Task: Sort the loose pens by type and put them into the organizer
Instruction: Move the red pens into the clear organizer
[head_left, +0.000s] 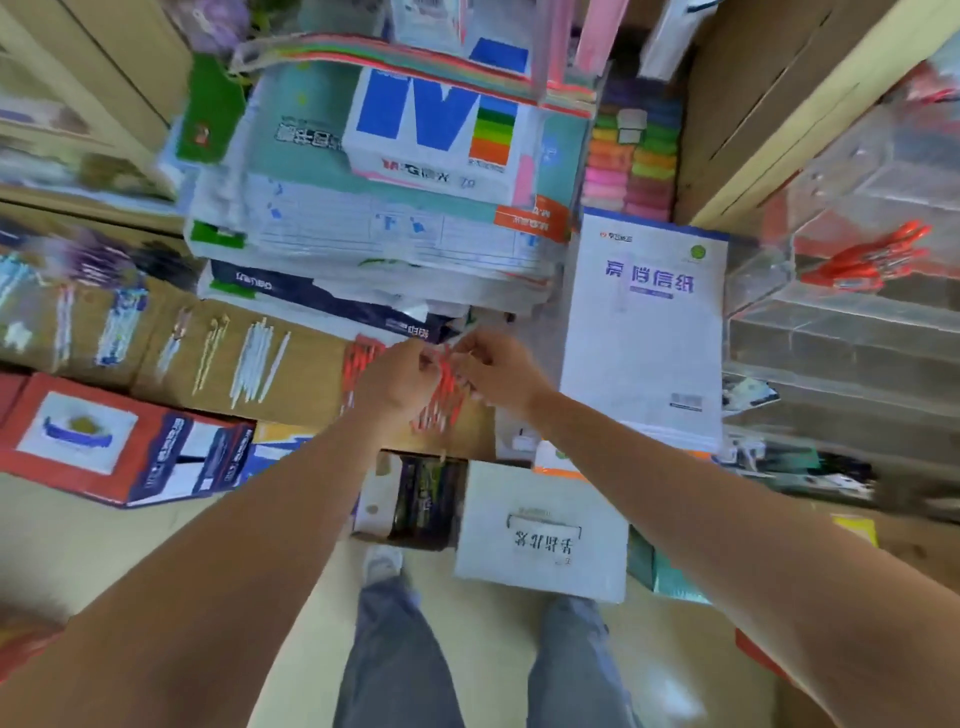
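Head view: your two bare arms reach up from the bottom corners and meet at the centre of the frame. Your left hand (400, 379) is clenched round a bundle of red plastic pens (441, 402), its fingers curled over their upper ends. Your right hand (498, 369) comes in from the right and pinches the same bundle with bent fingertips, touching the left hand's fingers; motion blur hides the exact grip. The pens' pale tips fan downward below both hands, just above a brown cardboard surface (306, 374).

Left of your hands on that cardboard lies a row of slim white pens (257, 358), and further left are smaller groups of gold, pink and blue pens, all blurred. The clear acrylic tiered organizer (841, 332) stands at the right edge of the frame, well apart from your hands. One of its upper compartments holds a cluster of matching red pens (872, 260).

Between your hands and the organizer lies a white paper pad with purple lettering (644, 332). Above your hands sits a tall stack of wrapped paper reams (389, 208). A white cardboard box with black lettering (540, 535) lies below your hands, and a red and navy carton (104, 441) fills the lower left.
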